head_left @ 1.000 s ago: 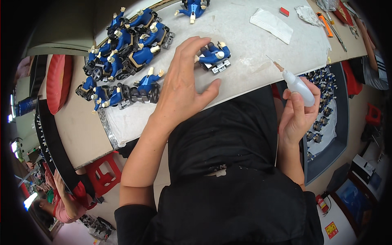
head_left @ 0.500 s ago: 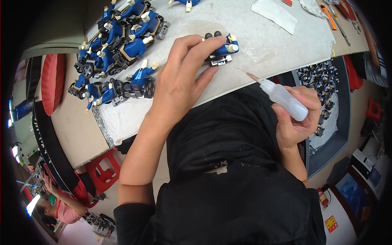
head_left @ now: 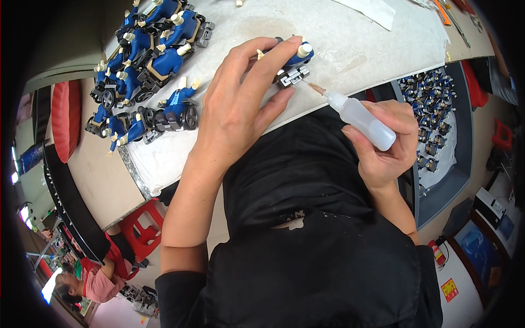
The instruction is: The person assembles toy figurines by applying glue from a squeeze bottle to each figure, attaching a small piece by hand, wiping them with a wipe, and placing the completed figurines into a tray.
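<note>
My left hand [head_left: 232, 104] is closed round a small wheelchair figurine [head_left: 304, 51] with a blue top and a headless cream neck. Its fingers reach over the far side, and the thumb lies by the grey parts at the near edge. Much of the figurine is hidden under that hand. In my right hand [head_left: 389, 145] is a translucent white squeeze bottle [head_left: 358, 117], tilted, gripped between thumb and fingers. Its thin needle tip [head_left: 313, 85] points up and left at the wheelchair's grey end; whether it touches I cannot tell.
Several similar wheelchair figurines [head_left: 164, 65] crowd the left of the white-covered table [head_left: 339, 54]. A grey bin [head_left: 456, 169] at the right holds many more. White paper [head_left: 377, 11] and an orange cutter [head_left: 441, 12] lie far right. At the lower left sits another person [head_left: 101, 281] in pink.
My right hand has brought the bottle left and its needle up to the wheelchair's grey end. The figurine has tilted slightly in my left hand. The whole view has shifted a little.
</note>
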A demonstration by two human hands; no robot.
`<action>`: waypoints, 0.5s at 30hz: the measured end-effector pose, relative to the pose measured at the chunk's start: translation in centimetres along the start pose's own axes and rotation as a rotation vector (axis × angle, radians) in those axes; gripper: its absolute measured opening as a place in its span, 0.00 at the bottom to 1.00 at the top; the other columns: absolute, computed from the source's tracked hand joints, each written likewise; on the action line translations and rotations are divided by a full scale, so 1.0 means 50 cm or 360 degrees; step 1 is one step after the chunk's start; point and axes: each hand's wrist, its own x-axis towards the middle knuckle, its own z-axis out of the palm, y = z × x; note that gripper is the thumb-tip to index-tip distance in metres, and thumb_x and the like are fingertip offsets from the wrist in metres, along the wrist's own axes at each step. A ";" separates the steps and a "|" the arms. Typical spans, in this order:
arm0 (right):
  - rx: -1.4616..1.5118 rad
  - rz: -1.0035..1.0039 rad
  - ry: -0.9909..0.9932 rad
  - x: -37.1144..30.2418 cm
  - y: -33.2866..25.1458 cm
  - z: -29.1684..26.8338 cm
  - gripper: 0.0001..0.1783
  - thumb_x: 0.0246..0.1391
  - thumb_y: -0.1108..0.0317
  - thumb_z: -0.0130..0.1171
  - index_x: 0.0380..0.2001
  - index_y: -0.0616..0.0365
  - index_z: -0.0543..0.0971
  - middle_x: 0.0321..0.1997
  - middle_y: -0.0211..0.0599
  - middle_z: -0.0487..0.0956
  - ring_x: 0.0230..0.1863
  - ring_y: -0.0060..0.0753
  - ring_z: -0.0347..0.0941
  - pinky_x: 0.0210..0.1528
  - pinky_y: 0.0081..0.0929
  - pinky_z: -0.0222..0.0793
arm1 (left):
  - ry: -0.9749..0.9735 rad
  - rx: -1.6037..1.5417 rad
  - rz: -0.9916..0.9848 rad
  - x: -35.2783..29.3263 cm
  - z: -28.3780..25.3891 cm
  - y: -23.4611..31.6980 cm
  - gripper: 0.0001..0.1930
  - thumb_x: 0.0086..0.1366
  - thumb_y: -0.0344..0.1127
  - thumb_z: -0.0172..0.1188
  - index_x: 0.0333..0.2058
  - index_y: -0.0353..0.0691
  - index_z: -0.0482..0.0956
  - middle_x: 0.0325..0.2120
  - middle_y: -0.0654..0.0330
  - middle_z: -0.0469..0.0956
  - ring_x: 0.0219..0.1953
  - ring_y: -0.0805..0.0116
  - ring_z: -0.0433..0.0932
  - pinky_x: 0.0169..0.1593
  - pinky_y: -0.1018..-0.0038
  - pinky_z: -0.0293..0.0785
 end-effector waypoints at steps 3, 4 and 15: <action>-0.0024 -0.0036 0.0000 0.000 0.002 0.000 0.25 0.28 0.80 0.70 0.35 0.62 0.72 0.33 0.40 0.74 0.32 0.27 0.70 0.31 0.18 0.68 | -0.0006 0.0020 0.0033 0.000 -0.001 -0.001 0.29 0.40 0.23 0.66 0.47 0.39 0.71 0.41 0.53 0.72 0.43 0.58 0.72 0.43 0.71 0.69; -0.0040 -0.0055 -0.0005 0.000 0.003 0.001 0.25 0.28 0.80 0.70 0.35 0.62 0.72 0.33 0.40 0.74 0.32 0.27 0.70 0.31 0.18 0.68 | -0.0009 0.0047 0.0044 0.000 -0.002 -0.001 0.29 0.40 0.23 0.66 0.46 0.39 0.71 0.41 0.54 0.72 0.43 0.58 0.72 0.43 0.71 0.70; -0.0101 -0.0094 0.0000 -0.002 0.009 0.004 0.27 0.26 0.78 0.71 0.36 0.62 0.73 0.32 0.39 0.74 0.30 0.26 0.70 0.29 0.18 0.67 | -0.0001 0.0064 0.0055 0.000 0.001 -0.002 0.29 0.40 0.23 0.66 0.46 0.39 0.71 0.42 0.54 0.73 0.44 0.59 0.72 0.42 0.71 0.70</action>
